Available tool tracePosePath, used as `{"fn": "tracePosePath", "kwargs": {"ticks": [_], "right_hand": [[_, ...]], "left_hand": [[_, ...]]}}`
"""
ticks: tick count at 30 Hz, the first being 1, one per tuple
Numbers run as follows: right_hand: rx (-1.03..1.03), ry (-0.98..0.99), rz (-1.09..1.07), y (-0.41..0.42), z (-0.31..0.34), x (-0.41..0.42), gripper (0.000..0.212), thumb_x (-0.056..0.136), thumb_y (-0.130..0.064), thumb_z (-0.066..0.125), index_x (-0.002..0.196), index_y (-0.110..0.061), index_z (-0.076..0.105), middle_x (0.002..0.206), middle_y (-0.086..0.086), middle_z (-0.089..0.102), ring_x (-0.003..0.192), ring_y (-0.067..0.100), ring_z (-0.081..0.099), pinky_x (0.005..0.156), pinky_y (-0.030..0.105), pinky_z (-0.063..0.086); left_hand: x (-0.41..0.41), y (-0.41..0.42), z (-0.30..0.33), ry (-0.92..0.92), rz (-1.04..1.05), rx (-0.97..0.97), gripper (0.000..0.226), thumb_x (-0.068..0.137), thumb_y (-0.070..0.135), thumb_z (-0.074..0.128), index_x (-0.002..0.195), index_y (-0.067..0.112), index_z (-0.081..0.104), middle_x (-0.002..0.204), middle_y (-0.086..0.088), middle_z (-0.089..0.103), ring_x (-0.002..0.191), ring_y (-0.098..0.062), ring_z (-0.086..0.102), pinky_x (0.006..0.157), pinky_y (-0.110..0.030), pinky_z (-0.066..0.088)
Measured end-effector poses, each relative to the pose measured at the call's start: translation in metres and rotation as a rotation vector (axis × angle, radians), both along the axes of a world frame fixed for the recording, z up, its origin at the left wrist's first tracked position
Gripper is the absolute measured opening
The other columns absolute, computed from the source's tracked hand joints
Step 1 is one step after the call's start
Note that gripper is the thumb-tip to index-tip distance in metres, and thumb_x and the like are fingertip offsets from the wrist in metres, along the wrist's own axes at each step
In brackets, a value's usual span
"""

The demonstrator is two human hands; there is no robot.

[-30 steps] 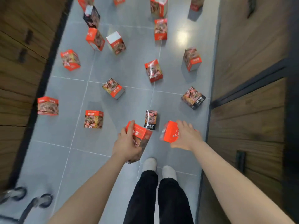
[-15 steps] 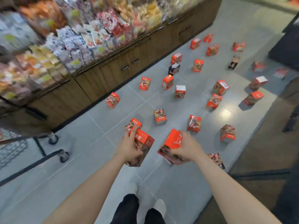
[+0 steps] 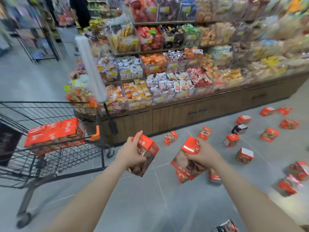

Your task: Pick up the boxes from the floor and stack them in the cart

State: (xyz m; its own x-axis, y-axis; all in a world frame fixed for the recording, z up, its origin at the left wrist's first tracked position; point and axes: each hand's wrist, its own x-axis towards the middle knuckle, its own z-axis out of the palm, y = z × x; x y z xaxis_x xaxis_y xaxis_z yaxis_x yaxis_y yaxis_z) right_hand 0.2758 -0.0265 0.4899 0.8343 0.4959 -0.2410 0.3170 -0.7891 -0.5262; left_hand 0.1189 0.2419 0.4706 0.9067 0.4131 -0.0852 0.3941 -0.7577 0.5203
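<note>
Both hands were loaded: left hand (image 3: 132, 154) was wrapped round one red snack box (image 3: 145, 158), right hand (image 3: 203, 154) clamped over the top of another red box (image 3: 186, 162), tilted. Neither box was yet over the wire cart (image 3: 55, 148), which stood to the left with a row of matching boxes (image 3: 53, 133) already stacked. Many boxes (image 3: 244, 155) remained scattered on the floor. Best practice judged: boxes levelled first, then set flush against the existing row.

Shop aisle, snack-packed shelves (image 3: 167, 67) with price tags, wire shopping cart (image 3: 50, 148), grey tiled floor (image 3: 150, 206)
</note>
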Motion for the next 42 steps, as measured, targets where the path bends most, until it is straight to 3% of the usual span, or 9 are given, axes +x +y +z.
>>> {"fn": "tracePosePath", "kwargs": {"ticks": [7,16,21,24,27,30,33,38,42], "right_hand": [[0.018,-0.040,0.150,0.174,0.040,-0.020,0.091,0.067,-0.055,0.073,0.142,-0.022,0.033,0.110,-0.003,0.033,0.113,0.025,0.051,0.094,0.037,0.044],[0.021,-0.083,0.420,0.369,0.065,-0.018,0.088,0.069,-0.063,0.068,0.142,-0.031,0.030,0.120,-0.003,0.038,0.114,0.024,0.051,0.091,0.041,0.045],[0.035,-0.070,0.574,0.465,0.066,-0.005,0.087,0.062,-0.069,0.065,0.137,-0.035,0.036,0.121,-0.002,0.043,0.114,0.023,0.051,0.093,0.045,0.046],[0.027,-0.071,0.663,0.519,0.066,0.004,0.095,0.060,-0.073,0.063,0.141,-0.033,0.032,0.124,-0.001,0.045,0.116,0.023,0.051,0.092,0.043,0.048],[0.010,-0.076,0.744,0.568,0.062,0.007,0.100,0.064,-0.069,0.065,0.146,-0.029,0.025,0.136,-0.001,0.041,0.121,0.021,0.048,0.094,0.041,0.047],[0.019,-0.059,0.784,0.606,0.056,0.007,0.107,0.059,-0.074,0.065,0.146,-0.029,0.023,0.145,0.000,0.035,0.126,0.021,0.045,0.099,0.044,0.046],[0.003,-0.055,0.805,0.634,0.047,0.004,0.101,0.063,-0.068,0.068,0.145,-0.028,0.025,0.140,0.000,0.036,0.123,0.021,0.046,0.099,0.044,0.045],[-0.069,-0.056,0.814,0.677,0.028,-0.005,0.105,0.058,-0.071,0.068,0.145,-0.030,0.026,0.142,-0.004,0.033,0.122,0.022,0.048,0.094,0.042,0.047],[-0.105,-0.060,0.796,0.711,0.010,-0.022,0.101,0.060,-0.070,0.070,0.141,-0.028,0.030,0.128,-0.006,0.039,0.116,0.018,0.050,0.086,0.037,0.046]], "left_hand": [[-0.064,0.158,0.039,-0.033,0.191,0.055,0.103,0.066,0.050,0.068,0.147,0.044,0.004,0.137,-0.005,0.035,0.116,-0.028,0.050,0.084,-0.039,0.050],[-0.112,0.291,0.050,-0.038,0.448,0.109,0.097,0.069,0.049,0.066,0.147,0.042,0.009,0.139,-0.007,0.035,0.091,-0.023,0.059,0.067,-0.033,0.053],[-0.103,0.351,0.047,-0.033,0.541,0.117,0.096,0.070,0.048,0.068,0.148,0.040,0.012,0.143,-0.007,0.033,0.101,-0.025,0.058,0.072,-0.034,0.054],[-0.094,0.384,0.049,-0.011,0.592,0.132,0.098,0.070,0.049,0.068,0.148,0.039,0.010,0.143,-0.008,0.033,0.097,-0.020,0.059,0.067,-0.028,0.051],[-0.094,0.413,0.046,-0.022,0.630,0.140,0.097,0.070,0.046,0.068,0.148,0.039,0.010,0.139,-0.004,0.035,0.086,-0.013,0.057,0.065,-0.027,0.052],[-0.101,0.438,0.037,-0.015,0.664,0.104,0.101,0.068,0.046,0.071,0.147,0.042,0.010,0.143,-0.006,0.032,0.099,-0.016,0.056,0.075,-0.032,0.054],[-0.110,0.461,0.028,0.002,0.702,0.089,0.101,0.067,0.050,0.072,0.147,0.042,0.011,0.146,-0.004,0.032,0.107,-0.017,0.055,0.081,-0.034,0.054],[-0.123,0.501,0.010,0.047,0.694,0.065,0.099,0.073,0.050,0.071,0.149,0.039,0.009,0.149,-0.005,0.026,0.092,-0.008,0.052,0.057,-0.011,0.039],[-0.141,0.544,-0.012,0.063,0.671,0.051,0.100,0.071,0.055,0.070,0.149,0.040,0.008,0.152,-0.006,0.024,0.111,-0.015,0.056,0.072,-0.020,0.047]]}}
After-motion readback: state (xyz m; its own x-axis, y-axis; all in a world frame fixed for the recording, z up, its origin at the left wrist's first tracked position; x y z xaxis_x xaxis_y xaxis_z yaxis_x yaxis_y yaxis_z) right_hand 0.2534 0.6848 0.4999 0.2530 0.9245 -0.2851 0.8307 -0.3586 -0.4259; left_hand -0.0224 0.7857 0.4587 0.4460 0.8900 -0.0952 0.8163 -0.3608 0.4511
